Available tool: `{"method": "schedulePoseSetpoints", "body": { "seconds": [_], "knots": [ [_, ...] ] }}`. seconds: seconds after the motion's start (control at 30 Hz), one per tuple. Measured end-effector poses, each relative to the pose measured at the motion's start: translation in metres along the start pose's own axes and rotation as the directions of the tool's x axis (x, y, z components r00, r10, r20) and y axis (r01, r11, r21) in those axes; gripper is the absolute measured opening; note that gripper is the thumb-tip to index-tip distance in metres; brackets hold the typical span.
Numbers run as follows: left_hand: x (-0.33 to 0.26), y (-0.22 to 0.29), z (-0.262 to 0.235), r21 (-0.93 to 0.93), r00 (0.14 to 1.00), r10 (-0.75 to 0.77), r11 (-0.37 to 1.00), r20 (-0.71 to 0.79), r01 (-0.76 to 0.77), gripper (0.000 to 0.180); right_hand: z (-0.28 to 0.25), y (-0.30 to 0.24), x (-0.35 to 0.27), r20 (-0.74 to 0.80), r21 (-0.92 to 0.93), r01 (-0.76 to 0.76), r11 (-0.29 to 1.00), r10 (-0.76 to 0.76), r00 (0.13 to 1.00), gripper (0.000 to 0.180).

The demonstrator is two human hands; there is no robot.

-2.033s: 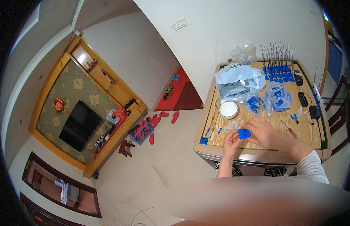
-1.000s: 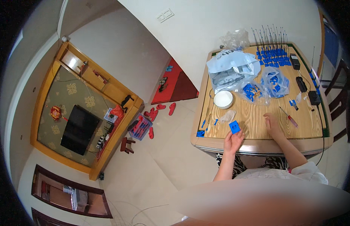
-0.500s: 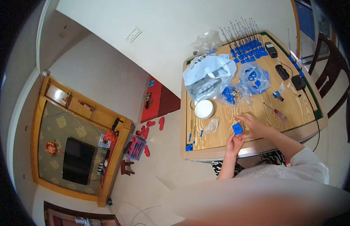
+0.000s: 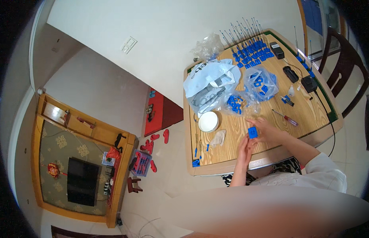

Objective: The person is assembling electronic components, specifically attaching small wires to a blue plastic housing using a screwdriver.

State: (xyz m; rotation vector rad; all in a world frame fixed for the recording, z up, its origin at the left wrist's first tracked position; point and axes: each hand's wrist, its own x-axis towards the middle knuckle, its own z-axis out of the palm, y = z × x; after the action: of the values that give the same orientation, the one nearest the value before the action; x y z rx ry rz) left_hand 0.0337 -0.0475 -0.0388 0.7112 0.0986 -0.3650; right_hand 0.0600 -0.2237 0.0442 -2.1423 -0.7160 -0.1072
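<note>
Above the near edge of a wooden desk [image 4: 307, 115], both hands meet on a small blue plastic part [image 4: 253, 132]. Right hand [image 4: 268, 131] has its grip closed on the part; left hand [image 4: 244, 147] touches it from below, fingers curled. Nearby lie a white round lid [image 4: 208, 121], a red-handled screwdriver [image 4: 285, 118] and clear bags of blue parts [image 4: 260, 84]

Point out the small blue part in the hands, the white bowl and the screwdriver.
small blue part [image 4: 253, 132], head view, its face.
white bowl [image 4: 208, 121], head view, its inside.
screwdriver [image 4: 291, 120], head view, its red handle.
</note>
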Motion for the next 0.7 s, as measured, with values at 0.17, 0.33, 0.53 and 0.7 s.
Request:
{"method": "schedulePoseSetpoints", "body": {
  "seconds": [0.17, 0.33, 0.53, 0.7],
  "knots": [
    [-0.002, 0.002, -0.009, 0.893, 0.799, 0.601, 0.354, 0.009, -0.276, 0.022, 0.006, 0.049, -0.001, -0.078, -0.128, -0.061, 0.99, 0.051, 0.996, 0.087],
    [-0.002, -0.001, -0.01, 0.947, 0.715, 0.682, 0.103, 0.157, -0.306, 0.016, 0.006, 0.061, -0.003, -0.055, -0.143, -0.099, 0.985, 0.091, 0.994, 0.087],
    [-0.002, -0.002, -0.012, 0.948, 0.726, 0.674, 0.126, 0.136, -0.294, 0.016, 0.009, 0.057, -0.013, -0.193, -0.22, -0.053, 0.974, 0.01, 0.981, 0.082],
    [0.0, -0.005, -0.012, 0.949, 0.721, 0.677, 0.109, 0.147, -0.296, 0.016, 0.024, 0.083, -0.03, -0.465, 0.271, -0.31, 0.911, 0.406, 0.787, 0.026]
  ]
}}
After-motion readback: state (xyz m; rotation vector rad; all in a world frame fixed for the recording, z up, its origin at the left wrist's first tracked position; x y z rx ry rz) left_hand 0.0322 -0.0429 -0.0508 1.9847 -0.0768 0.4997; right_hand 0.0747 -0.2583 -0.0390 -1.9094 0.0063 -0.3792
